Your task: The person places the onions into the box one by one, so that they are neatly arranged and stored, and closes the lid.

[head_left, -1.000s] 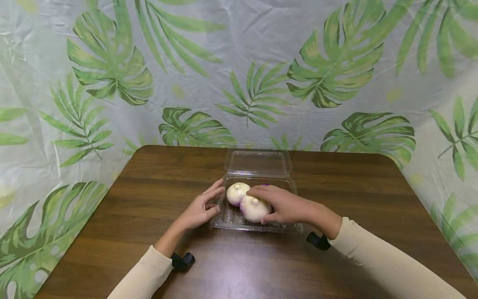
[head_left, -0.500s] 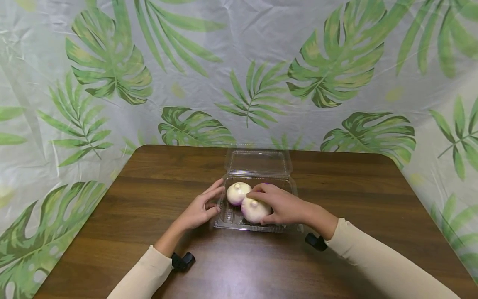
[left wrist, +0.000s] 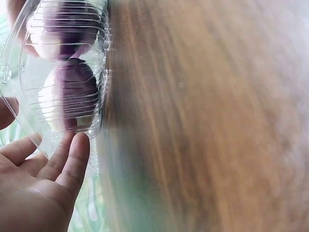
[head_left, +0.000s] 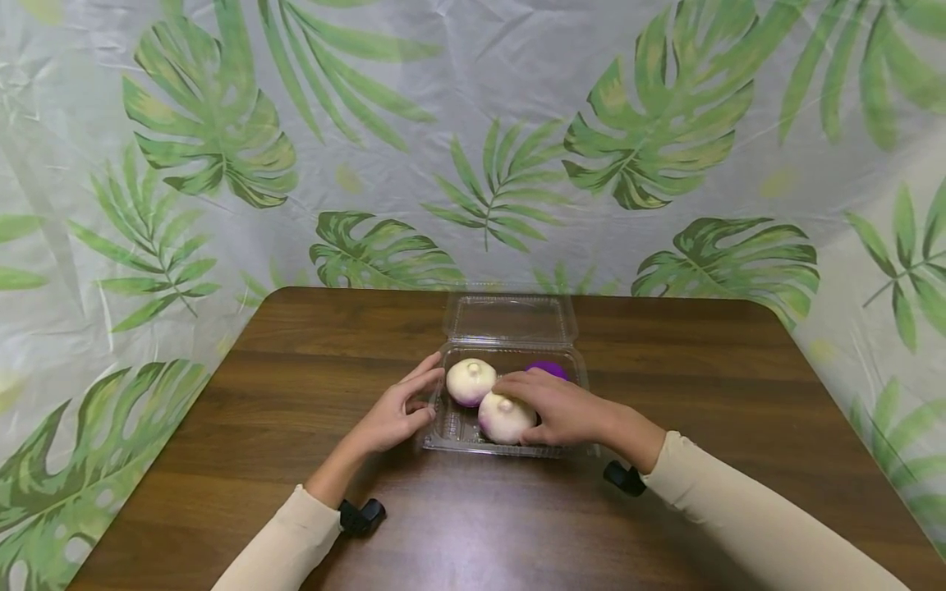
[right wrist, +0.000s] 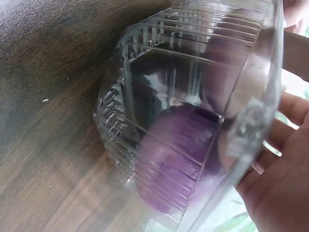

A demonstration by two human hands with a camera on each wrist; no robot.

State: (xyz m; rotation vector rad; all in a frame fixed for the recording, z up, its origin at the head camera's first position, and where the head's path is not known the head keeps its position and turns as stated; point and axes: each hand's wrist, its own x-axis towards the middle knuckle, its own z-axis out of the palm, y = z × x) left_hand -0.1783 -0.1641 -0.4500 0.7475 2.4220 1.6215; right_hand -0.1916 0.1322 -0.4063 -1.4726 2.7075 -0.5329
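Observation:
Two white-and-purple turnips sit in a clear plastic clamshell container (head_left: 480,449): one at the left (head_left: 470,379), the other in front (head_left: 506,420). My right hand (head_left: 571,408) holds the front turnip, thumb at its near side and fingers over its top. Behind that hand shows a round purple thing (head_left: 548,368), partly hidden. Through the container wall, the right wrist view shows a purple turnip (right wrist: 181,145). My left hand (head_left: 397,413) rests at the container's left side, fingers loosely extended; in the left wrist view its fingertips touch the clear wall (left wrist: 72,104).
The container's hinged lid (head_left: 510,318) stands raised at the back, near the far table edge. Brown wood-grain table (head_left: 325,353) lies all around. A leaf-print curtain (head_left: 510,74) hangs behind it. Dark wrist devices (head_left: 362,518) are worn on both wrists.
The front turnip and my right hand have shifted very slightly nearer. More of the purple thing behind the right hand now shows. My left hand stays where it was.

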